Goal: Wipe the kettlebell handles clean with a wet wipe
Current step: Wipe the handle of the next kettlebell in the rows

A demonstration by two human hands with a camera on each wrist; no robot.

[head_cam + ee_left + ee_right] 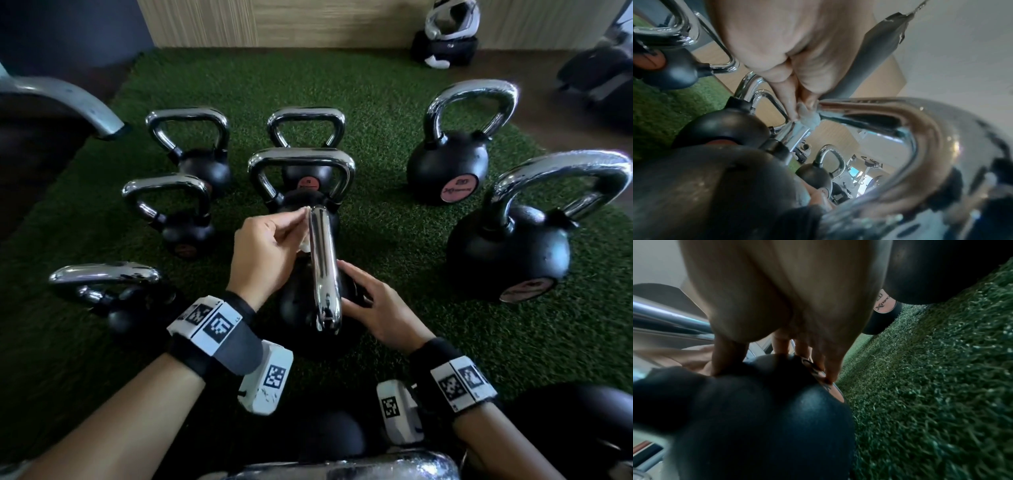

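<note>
Presently your left hand point(265, 251) pinches a wet wipe point(303, 219) against the far end of the nearest kettlebell's chrome handle point(323, 270). Your right hand point(373, 308) rests with relaxed, straight fingers on that kettlebell's black body point(766, 410), which stands on green turf point(394, 222) among other kettlebells point(448, 164).

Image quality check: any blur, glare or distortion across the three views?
Head: sharp centre, wide-angle bending at edges, glare streaks on the chrome handle. Left wrist: wet wipe fairly clear, foreground kettlebell body blurred. Right wrist: dim, right hand soft, turf smeared.
</note>
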